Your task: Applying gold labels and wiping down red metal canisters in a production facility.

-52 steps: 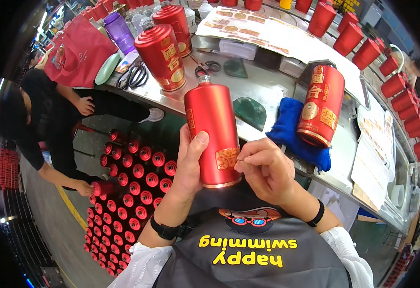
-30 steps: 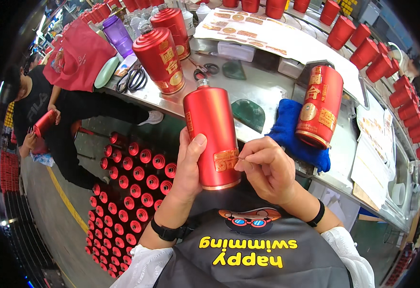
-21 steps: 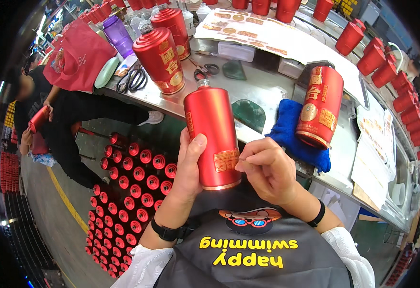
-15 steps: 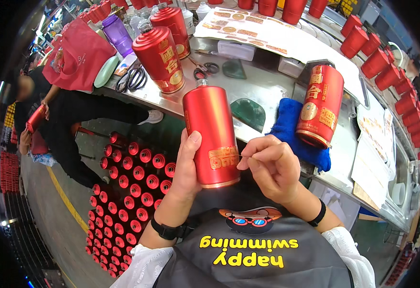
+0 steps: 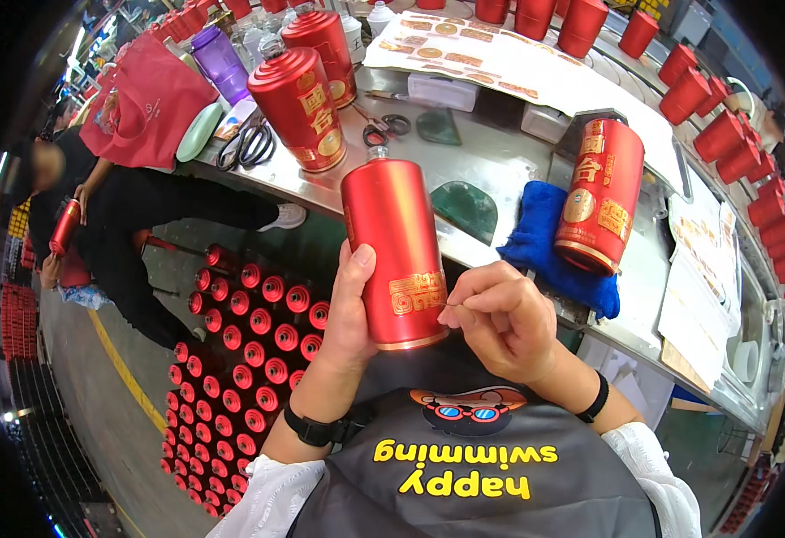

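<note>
My left hand grips a tall red bottle with a small white neck, holding it upright in front of my chest. A gold label sits near the bottle's base. My right hand has its fingers pinched together at the right edge of that label, touching the bottle. I cannot tell whether something thin is pinched between the fingertips.
A steel bench carries red bottles, another red bottle on a blue cloth, scissors, a purple bottle and printed sheets. Rows of red bottles stand on the floor at left. A person in black holds a red bottle there.
The bottle and my two hands stay almost still; my right fingers shift slightly at the label. The person at left has straightened and now holds a red bottle.
</note>
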